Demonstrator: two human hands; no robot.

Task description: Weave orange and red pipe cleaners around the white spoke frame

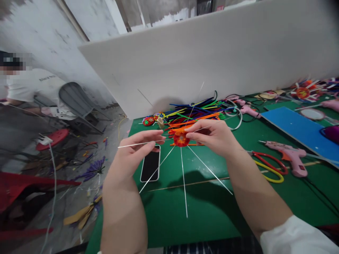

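Hub (181, 138) of red-orange fuzzy pipe cleaner, roughly disc-shaped, is up over the green table (164, 222), face turned mostly twd the wearer, held btwn both hands just this side of the pipe-cleaner pile (196, 110). No single long axis: thin white spokes (184, 180) fan out radially, one straight down twd the wearer, one lower L, one lower R, one out L past the hand, others angling up and away to upper L and upper R. R hand (215, 137) comes in from the R, wrist bent inward, thumb + index pinching hub's R edge, other fingers curled behind. L hand (126, 160) is raised on a near-upright forearm, palm inward, fingers extended twd hub and lying close together; thumb is just below index w/ the L-pointing spoke running along them. Can't tell if they press on it. Smartphone (149, 162) w/ dark screen lies beneath the lower-L spoke, near L hand. R of R forearm: a tool w/ red + yellow loop handles (270, 156), working end hidden, then a pink glue gun (291, 155), nozzle pointing L, w/ a blue board (293, 123) beyond it.
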